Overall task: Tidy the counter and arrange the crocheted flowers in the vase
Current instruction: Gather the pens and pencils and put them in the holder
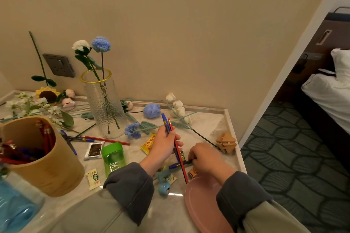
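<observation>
Vase of clear dimpled glass with a gold rim [103,108]: upright at the back of the pale marble counter [208,125], already holding two crocheted flowers, one white [81,45] and one blue [101,43]. Remaining crocheted stems loose on the counter: blue tulip head [151,110] and white bell-flower stem [178,108] right of the vase, small blue cluster [132,130] near its base, sunflower [47,95] and pink buds [68,98] to its left.

Left hand [164,143]: curled round a blue pen [164,119] and a red pencil [184,174], both raised off the counter. Right hand [204,157]: fingertips pinching a second blue pen [175,165] flat on the counter, just beyond the pink plate [200,204]. Tan cylindrical holder [37,157] at far left, already stocked with pens.

Probable hazards:
- Tipping of the vase or the green plastic bottle [113,157] during the reach across to the holder, through a sleeve or pencil tip catching either.
- Dropping of smooth barrels among the snack packets [148,143], through too loose a bundle.
- Snagging of the dark stem [204,138] just behind the right hand while lifting.
</observation>
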A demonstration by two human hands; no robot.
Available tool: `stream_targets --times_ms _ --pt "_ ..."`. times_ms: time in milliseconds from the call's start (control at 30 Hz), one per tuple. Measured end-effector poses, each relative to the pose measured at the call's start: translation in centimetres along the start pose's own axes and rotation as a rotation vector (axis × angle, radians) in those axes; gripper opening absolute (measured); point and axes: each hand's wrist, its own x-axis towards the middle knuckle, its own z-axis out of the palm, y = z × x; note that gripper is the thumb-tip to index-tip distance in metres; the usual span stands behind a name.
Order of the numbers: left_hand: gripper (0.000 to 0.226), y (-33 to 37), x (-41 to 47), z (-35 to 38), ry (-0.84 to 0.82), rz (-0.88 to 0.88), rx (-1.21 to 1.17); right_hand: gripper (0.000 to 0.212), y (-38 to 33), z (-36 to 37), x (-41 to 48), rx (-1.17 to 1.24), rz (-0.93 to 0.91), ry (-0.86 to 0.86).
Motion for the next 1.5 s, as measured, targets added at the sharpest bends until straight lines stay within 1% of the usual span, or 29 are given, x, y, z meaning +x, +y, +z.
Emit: stream_targets --times_ms 67,133,233,267,333,400,433,500,567,733,867,1000,1100,1200,1333,1433,1500 --pt "0.018 0.1 -0.1 -0.2 0.008 0.012 -0.011 0.022 0.0 0.0 0.0 0.012 0.014 0.000" --pt "0.018 0.2 0.0 -0.6 0.035 0.050 -0.013 0.020 -0.2 -0.3 0.0 0.093 0.054 0.036" --pt "0.017 0.6 0.1 -1.3 0.091 0.124 -0.041 0.016 -1.2 -1.5 0.0 0.267 0.127 0.202" --pt "0.015 0.8 0.1 -1.5 0.106 0.152 -0.043 0.012 -1.8 -2.1 0.1 0.349 0.124 0.266" --pt "0.012 1.5 -0.1 -2.1 0.119 0.213 -0.046 0.013 -3.5 -3.6 0.2 0.558 0.074 0.348" --pt "0.011 2.4 -0.4 -2.7 0.129 0.265 -0.030 0.020 -5.7 -5.1 0.0 0.779 0.010 0.357" --pt "0.012 2.9 -0.6 -3.1 0.143 0.289 -0.007 0.020 -6.8 -5.8 -0.1 0.856 -0.018 0.355" --pt "0.014 4.1 -1.2 -4.2 0.174 0.337 0.032 0.016 -8.6 -6.8 -0.3 0.927 -0.061 0.362" --pt "0.016 5.2 -2.1 -5.6 0.197 0.373 0.029 0.012 -10.3 -7.6 -0.3 0.954 -0.101 0.375" --pt "0.021 7.9 -4.7 -10.0 0.254 0.449 -0.021 0.025 -15.2 -9.7 -0.5 1.023 -0.252 0.364" --pt "0.019 10.3 -6.8 -13.8 0.320 0.535 -0.009 0.020 -19.8 -11.6 -0.3 1.067 -0.371 0.338" --pt "0.020 12.6 -9.4 -17.9 0.413 0.640 0.037 0.018 -24.5 -13.6 -0.6 1.049 -0.509 0.339" --pt "0.020 13.8 -10.9 -20.8 0.474 0.683 0.090 0.017 -27.7 -14.4 -0.9 1.071 -0.616 0.346" --pt "0.020 13.7 -11.9 -23.1 0.542 0.713 0.151 0.017 -30.0 -13.9 -0.8 1.069 -0.661 0.369" --pt "0.025 11.1 -12.0 -24.6 0.557 0.671 0.206 0.015 -31.6 -11.1 0.1 1.003 -0.630 0.325" --pt "0.027 8.6 -11.2 -25.0 0.570 0.558 0.262 0.015 -31.5 -8.9 0.9 0.885 -0.581 0.299" --pt "0.032 7.2 -10.8 -25.3 0.584 0.492 0.278 0.018 -31.2 -7.8 1.2 0.831 -0.560 0.281"
